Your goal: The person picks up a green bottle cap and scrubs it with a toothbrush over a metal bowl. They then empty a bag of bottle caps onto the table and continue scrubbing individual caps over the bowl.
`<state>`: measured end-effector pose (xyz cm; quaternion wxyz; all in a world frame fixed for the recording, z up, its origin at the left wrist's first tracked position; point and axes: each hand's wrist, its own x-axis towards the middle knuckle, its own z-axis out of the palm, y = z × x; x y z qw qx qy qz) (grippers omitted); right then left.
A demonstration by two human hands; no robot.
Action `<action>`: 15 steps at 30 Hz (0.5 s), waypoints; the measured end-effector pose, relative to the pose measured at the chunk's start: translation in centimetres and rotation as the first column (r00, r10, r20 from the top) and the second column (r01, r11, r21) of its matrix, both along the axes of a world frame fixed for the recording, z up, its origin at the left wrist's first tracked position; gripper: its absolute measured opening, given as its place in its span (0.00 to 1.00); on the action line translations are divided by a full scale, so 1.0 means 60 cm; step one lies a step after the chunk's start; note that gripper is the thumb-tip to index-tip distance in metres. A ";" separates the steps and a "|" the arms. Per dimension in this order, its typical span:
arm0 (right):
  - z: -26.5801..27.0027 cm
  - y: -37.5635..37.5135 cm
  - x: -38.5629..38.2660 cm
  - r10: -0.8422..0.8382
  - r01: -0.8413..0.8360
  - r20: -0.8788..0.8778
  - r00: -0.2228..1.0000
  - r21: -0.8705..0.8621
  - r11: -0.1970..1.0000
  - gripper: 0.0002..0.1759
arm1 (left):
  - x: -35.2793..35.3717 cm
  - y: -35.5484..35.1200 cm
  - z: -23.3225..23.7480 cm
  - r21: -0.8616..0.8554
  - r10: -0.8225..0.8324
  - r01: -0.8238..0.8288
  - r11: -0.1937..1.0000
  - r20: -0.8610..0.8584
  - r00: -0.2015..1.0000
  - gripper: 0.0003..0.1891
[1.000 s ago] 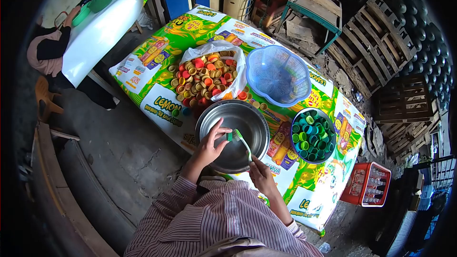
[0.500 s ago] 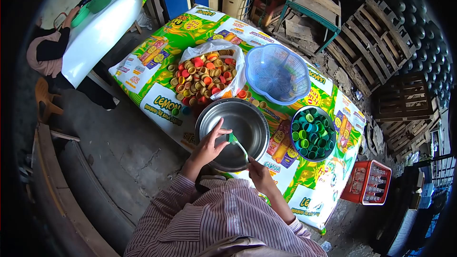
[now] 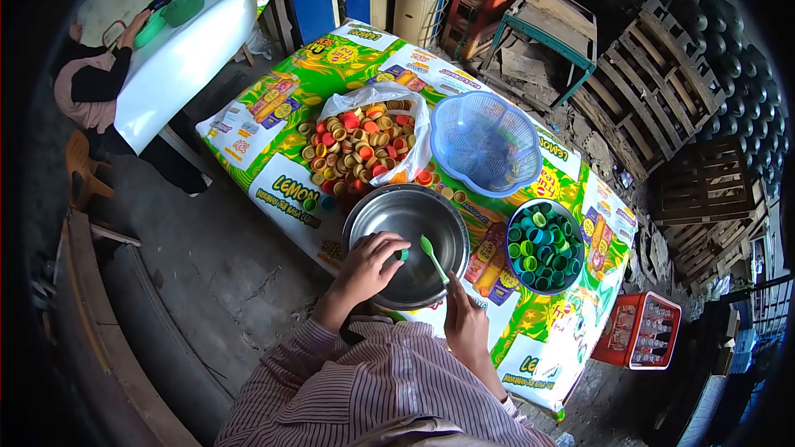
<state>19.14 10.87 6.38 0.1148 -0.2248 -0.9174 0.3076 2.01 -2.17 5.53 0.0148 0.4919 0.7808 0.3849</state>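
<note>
My left hand (image 3: 370, 269) is closed, pinching a green bottle cap (image 3: 402, 254) over the metal basin (image 3: 414, 217). In my right hand (image 3: 465, 320) is a toothbrush (image 3: 435, 259), gripped by its handle end. Its green head points away from me over the basin, apart from the cap. To the right of the basin, a round bowl (image 3: 546, 288) holds many green and teal caps (image 3: 542, 250). Beyond the basin lies an open white plastic bag (image 3: 419, 122) with a heap of orange, red and tan caps (image 3: 364, 149).
A blue plastic colander (image 3: 484, 145) stands at the table's far side. The table has a printed cover (image 3: 286, 190). A red crate of bottles (image 3: 638, 331) is on the floor at right. At far left, a person (image 3: 91, 87) works at a white table (image 3: 190, 50).
The toothbrush has come away from the cap and moved right. My left hand has turned, its fingers now curled over the cap. The whole view has shifted slightly.
</note>
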 end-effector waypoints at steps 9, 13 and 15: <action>0.010 0.004 -0.005 -0.099 0.078 -0.098 0.990 -0.200 0.977 0.20 | 0.023 0.003 0.020 0.068 0.058 -0.070 0.995 0.171 0.984 0.26; -0.016 -0.010 -0.035 -0.164 0.069 -0.093 0.982 -0.634 0.770 0.16 | 0.047 0.012 0.014 0.097 -0.049 0.029 0.995 0.209 0.977 0.40; 0.002 -0.017 -0.047 -0.087 0.045 -0.046 0.995 -0.576 0.816 0.13 | 0.059 0.016 -0.001 0.140 -0.081 0.047 0.989 0.246 0.966 0.42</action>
